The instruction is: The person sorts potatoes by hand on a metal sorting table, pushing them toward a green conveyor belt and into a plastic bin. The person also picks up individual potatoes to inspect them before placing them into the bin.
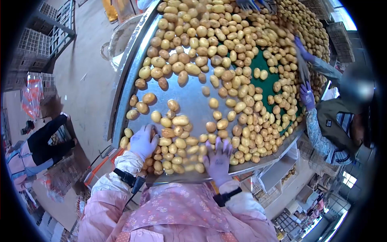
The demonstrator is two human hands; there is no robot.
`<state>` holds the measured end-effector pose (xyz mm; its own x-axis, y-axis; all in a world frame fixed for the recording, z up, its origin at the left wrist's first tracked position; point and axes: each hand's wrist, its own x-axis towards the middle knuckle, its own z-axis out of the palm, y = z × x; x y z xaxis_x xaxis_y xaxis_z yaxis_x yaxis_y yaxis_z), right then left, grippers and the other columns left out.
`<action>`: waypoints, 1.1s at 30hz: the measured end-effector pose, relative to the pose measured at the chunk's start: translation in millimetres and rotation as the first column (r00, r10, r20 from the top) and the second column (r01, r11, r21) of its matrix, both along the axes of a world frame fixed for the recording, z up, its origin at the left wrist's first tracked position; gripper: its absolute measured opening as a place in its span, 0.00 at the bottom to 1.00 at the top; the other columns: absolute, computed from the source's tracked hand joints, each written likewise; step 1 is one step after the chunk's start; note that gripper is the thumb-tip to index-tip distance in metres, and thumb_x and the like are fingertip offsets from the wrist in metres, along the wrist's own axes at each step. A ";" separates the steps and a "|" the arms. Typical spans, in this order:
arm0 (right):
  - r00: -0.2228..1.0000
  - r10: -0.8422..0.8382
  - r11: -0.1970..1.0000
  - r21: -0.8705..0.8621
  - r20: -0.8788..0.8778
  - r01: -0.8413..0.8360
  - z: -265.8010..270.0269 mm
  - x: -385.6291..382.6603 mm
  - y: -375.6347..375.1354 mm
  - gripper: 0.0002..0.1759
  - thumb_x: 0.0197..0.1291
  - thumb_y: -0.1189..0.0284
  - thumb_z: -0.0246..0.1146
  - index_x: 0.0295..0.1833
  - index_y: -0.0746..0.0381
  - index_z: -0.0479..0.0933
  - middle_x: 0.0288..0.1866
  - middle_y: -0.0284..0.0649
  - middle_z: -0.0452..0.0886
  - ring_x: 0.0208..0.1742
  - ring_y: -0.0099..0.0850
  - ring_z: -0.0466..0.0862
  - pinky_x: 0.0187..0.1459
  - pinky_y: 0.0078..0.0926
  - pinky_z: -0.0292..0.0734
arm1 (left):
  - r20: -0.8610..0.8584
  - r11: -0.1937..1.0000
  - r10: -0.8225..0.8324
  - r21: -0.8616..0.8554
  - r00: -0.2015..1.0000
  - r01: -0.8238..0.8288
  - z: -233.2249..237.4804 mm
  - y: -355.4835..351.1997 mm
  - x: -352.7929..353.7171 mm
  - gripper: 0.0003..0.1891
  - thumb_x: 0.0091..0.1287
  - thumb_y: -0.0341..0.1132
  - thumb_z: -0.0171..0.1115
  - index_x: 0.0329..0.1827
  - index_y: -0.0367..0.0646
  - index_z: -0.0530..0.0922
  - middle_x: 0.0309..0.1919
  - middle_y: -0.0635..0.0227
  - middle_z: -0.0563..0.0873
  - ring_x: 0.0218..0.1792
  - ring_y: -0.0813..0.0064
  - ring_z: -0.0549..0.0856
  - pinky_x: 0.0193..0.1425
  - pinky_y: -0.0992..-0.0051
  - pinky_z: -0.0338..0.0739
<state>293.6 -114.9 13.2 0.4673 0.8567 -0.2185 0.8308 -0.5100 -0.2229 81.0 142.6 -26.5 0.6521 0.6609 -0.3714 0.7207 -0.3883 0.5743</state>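
Many small, oval, yellow-brown potatoes (180, 120) lie on a metal sorting table (177, 92). My left hand (143, 142), in a purple glove, rests at the near left edge of the pile, thumb and fingers apart, with potatoes right beside it. My right hand (218, 159), gloved alike, lies palm down over potatoes at the near edge, its fingers spread. Neither hand visibly grips a potato; the undersides of both palms are hidden.
Across the right side, a co-worker's purple-gloved hands (307, 95) reach over the potatoes near a green surface (264, 64). Another pair of gloved hands (254, 4) is at the far edge. A white basket (123, 42) stands left of the table; crates (36, 42) are stacked further left.
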 end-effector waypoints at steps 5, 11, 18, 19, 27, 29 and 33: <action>0.997 0.074 0.994 -0.082 0.031 -0.071 4.6 23.1 -89.9 0.23 0.65 0.64 0.65 0.67 0.51 0.81 0.76 0.56 0.72 0.79 0.63 0.66 0.79 0.65 0.58 | 0.028 0.995 0.053 0.088 0.998 -0.055 -5.0 -28.7 -17.0 0.08 0.71 0.36 0.64 0.46 0.42 0.82 0.46 0.53 0.86 0.45 0.45 0.86 0.50 0.50 0.79; 0.968 -0.242 0.924 0.289 -0.064 0.250 1.9 21.3 -42.3 0.17 0.68 0.72 0.62 0.59 0.63 0.83 0.67 0.53 0.79 0.70 0.52 0.79 0.69 0.51 0.75 | 0.377 0.900 -0.436 0.210 0.818 0.383 27.1 -92.5 -9.1 0.18 0.66 0.37 0.66 0.59 0.47 0.82 0.57 0.54 0.82 0.63 0.47 0.80 0.72 0.48 0.72; 0.963 0.210 0.973 0.137 -0.167 -0.188 -49.0 -108.3 155.0 0.18 0.64 0.70 0.65 0.59 0.54 0.84 0.64 0.45 0.81 0.65 0.40 0.83 0.58 0.43 0.83 | -0.015 0.938 -0.339 0.070 0.941 0.339 -3.3 -97.7 -80.8 0.20 0.63 0.43 0.70 0.57 0.46 0.84 0.60 0.52 0.81 0.63 0.45 0.81 0.69 0.48 0.75; 0.969 0.196 0.981 0.023 -0.153 -0.195 -41.6 -118.9 164.8 0.17 0.64 0.69 0.65 0.59 0.53 0.84 0.64 0.45 0.81 0.65 0.40 0.83 0.56 0.43 0.83 | 0.105 0.942 -0.325 0.122 0.940 0.312 -3.6 -92.1 -84.9 0.20 0.64 0.41 0.70 0.57 0.43 0.84 0.58 0.51 0.82 0.61 0.44 0.81 0.68 0.49 0.76; 0.668 -0.122 0.868 0.247 -0.734 0.430 -24.4 -68.7 73.7 0.20 0.72 0.61 0.65 0.65 0.55 0.78 0.65 0.47 0.82 0.62 0.51 0.85 0.60 0.45 0.83 | 0.403 0.917 -0.125 0.397 0.907 -0.050 11.5 -26.0 12.9 0.16 0.68 0.24 0.59 0.58 0.37 0.82 0.53 0.48 0.85 0.58 0.43 0.83 0.66 0.52 0.78; 0.618 -0.259 0.819 0.171 -0.743 0.548 -11.3 -49.2 23.2 0.23 0.75 0.58 0.65 0.68 0.56 0.77 0.69 0.47 0.82 0.65 0.50 0.84 0.64 0.43 0.81 | 0.410 0.896 -0.218 0.445 0.886 0.014 -22.8 4.6 45.4 0.21 0.72 0.28 0.60 0.68 0.40 0.81 0.64 0.51 0.84 0.67 0.46 0.80 0.72 0.54 0.75; 0.968 -0.186 0.895 0.377 -0.166 0.237 16.5 -8.7 -115.5 0.17 0.75 0.64 0.64 0.65 0.55 0.81 0.67 0.46 0.83 0.65 0.45 0.85 0.67 0.38 0.80 | 0.284 0.915 -0.196 0.398 0.939 0.070 -58.6 17.4 75.9 0.25 0.68 0.29 0.66 0.70 0.46 0.81 0.79 0.53 0.69 0.70 0.46 0.79 0.72 0.55 0.78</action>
<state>284.9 -230.4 29.7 0.6385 0.7683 0.0463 0.6662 -0.5215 -0.5332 156.9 160.0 -85.1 0.7839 0.6083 0.1243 0.4555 -0.6995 0.5506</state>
